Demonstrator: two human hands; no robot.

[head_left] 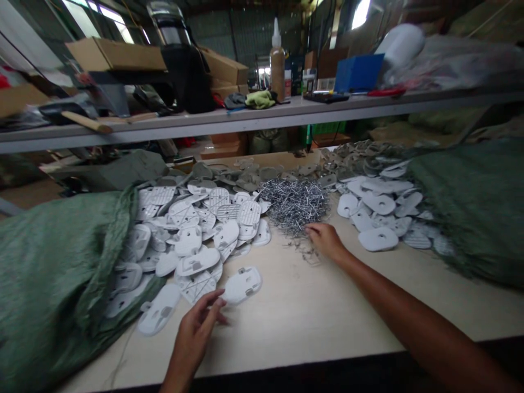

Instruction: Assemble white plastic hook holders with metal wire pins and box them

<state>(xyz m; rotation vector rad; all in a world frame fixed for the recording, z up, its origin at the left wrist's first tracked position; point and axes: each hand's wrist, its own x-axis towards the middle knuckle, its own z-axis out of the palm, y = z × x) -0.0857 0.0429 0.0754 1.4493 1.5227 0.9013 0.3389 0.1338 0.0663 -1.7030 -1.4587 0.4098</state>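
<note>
My left hand (200, 325) is low over the table, thumb and fingers apart, with its fingertips beside a single white oval plastic plate (243, 285) with grey clips. Whether they touch the plate is hard to tell. To the right, my right hand (325, 240) has thumb and finger pinched together at the front edge of a heap of small bent metal wire pieces (297, 204). Anything in that pinch is too small to make out. A few loose wire pieces (309, 254) lie just left of this hand.
Many similar white plates (196, 229) spill from a green woven sack (61, 273) at left. More plates (379, 237) lie at right before another green sack (478, 207). A shelf (245, 121) crosses behind, holding boxes, a bottle (277, 65) and a blue bin (358, 73).
</note>
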